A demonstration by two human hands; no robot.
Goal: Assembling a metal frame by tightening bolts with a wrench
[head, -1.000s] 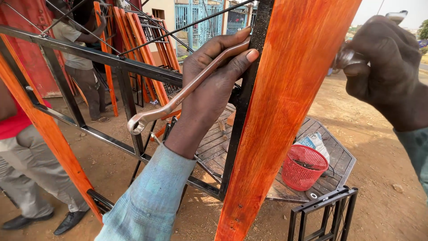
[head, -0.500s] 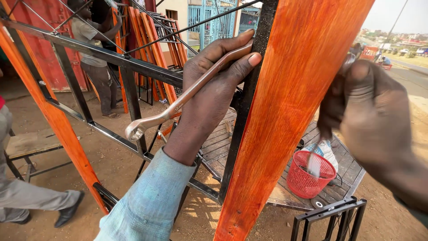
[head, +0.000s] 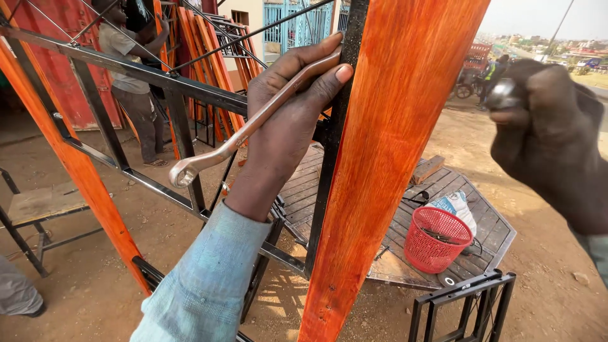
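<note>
Left hand (head: pixel 288 120) is gripping the black metal frame upright (head: pixel 335 145) and pinning a ring spanner (head: pixel 253 123) flat against it under the fingers, thumb tip pressing at the top; the spanner's ring end is hanging free down-left, clear of the frame. Right hand (head: pixel 548 136) is closed in a fist around a small shiny metal part (head: pixel 503 95), raised to the right and well apart from the frame; it's blurred, so I can't tell what the part is.

Orange stained wooden plank (head: pixel 386 164) is standing near-vertical just right of the upright, touching it along the edge, between the two hands.

Step, as I read it: fixing the plank to the frame, left hand steadying and parking the spanner, right hand bringing hardware in. The next move looks to call for lining the part up at the plank/upright joint, then freeing the spanner from under the fingers without letting the frame shift.

Around: a dark slatted table (head: pixel 487 215) is lying low on the ground behind, carrying a red mesh basket (head: pixel 437 237). Another person (head: pixel 136 82) is standing far left by stacked orange frames (head: pixel 209 57)
</note>
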